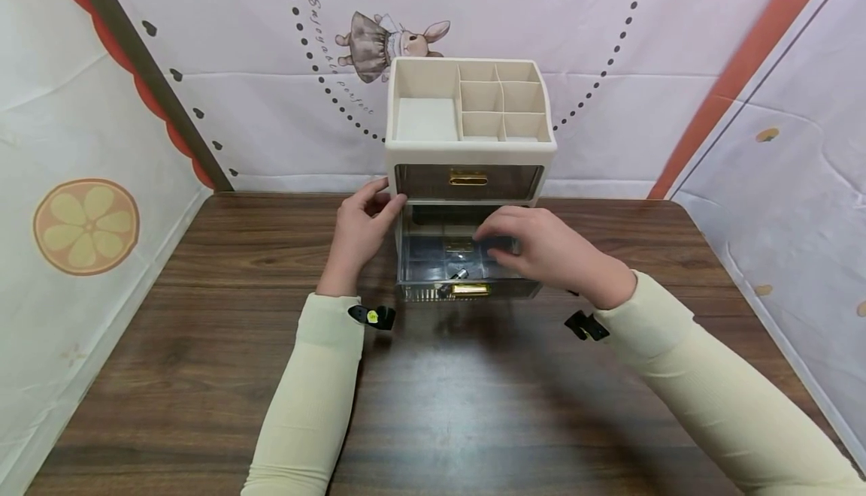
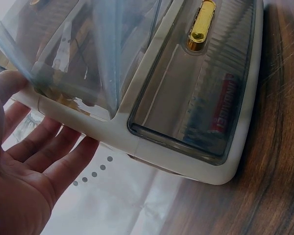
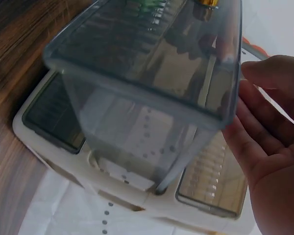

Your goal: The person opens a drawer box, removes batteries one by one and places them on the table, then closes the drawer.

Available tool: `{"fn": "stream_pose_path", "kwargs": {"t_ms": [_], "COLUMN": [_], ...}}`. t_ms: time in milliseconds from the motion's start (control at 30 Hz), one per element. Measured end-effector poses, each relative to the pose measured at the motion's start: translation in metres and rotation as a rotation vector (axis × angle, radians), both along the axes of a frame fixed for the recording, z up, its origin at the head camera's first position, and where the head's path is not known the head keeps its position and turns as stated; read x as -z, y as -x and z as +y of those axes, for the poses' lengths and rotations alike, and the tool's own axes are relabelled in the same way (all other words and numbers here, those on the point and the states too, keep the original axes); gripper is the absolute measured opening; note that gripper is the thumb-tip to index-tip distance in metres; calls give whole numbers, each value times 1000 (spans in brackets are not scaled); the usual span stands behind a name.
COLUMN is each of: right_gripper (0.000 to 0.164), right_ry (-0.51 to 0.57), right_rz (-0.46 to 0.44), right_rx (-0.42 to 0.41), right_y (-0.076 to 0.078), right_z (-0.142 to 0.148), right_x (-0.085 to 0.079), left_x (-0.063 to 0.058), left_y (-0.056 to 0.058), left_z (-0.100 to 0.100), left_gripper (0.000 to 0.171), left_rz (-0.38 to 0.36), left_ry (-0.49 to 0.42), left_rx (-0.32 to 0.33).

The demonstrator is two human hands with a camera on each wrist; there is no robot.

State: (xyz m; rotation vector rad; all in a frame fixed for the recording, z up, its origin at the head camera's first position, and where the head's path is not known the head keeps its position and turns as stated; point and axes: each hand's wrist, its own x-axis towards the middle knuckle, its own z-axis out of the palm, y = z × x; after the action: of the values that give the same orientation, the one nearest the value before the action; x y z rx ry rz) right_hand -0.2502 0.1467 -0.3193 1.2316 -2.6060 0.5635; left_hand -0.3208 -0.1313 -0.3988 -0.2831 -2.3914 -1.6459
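A cream desktop organizer (image 1: 471, 152) stands at the back of the table, its clear middle drawer (image 1: 419, 291) pulled out toward me. My left hand (image 1: 361, 229) rests against the organizer's left side, thumb at the front edge and fingers along the side wall. Over the right part of the drawer hovers my right hand (image 1: 541, 244), fingers slightly bent and thumb apart, with nothing seen between them. In the right wrist view its fingertips are right at the drawer's side. A small shiny cylinder (image 1: 460, 274) lies inside the drawer near the gold handle (image 1: 470, 288).
Above is a closed smoky drawer (image 1: 433, 180), topped by open cream compartments (image 1: 504, 98). In the left wrist view the lower drawer (image 2: 161, 107) is closed, with a red-labelled item (image 2: 224, 105) inside. A printed cloth (image 1: 257, 22) hangs behind the wooden table (image 1: 433, 406).
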Motion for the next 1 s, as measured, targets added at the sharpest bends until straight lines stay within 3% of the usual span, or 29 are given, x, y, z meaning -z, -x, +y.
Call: {"fn": "stream_pose_path", "kwargs": {"t_ms": [567, 1000], "right_gripper": [22, 20], "right_ry": [-46, -176], "right_rz": [-143, -273], "right_rx": [-78, -107], "right_y": [10, 19], "right_z": [-23, -36], "right_x": [6, 6], "left_x": [0, -1], "left_y": [0, 0], "left_z": [0, 1], "left_gripper": [56, 55], "left_rz": [-12, 13], "left_ry": [-7, -13], "left_rx": [2, 7]}}
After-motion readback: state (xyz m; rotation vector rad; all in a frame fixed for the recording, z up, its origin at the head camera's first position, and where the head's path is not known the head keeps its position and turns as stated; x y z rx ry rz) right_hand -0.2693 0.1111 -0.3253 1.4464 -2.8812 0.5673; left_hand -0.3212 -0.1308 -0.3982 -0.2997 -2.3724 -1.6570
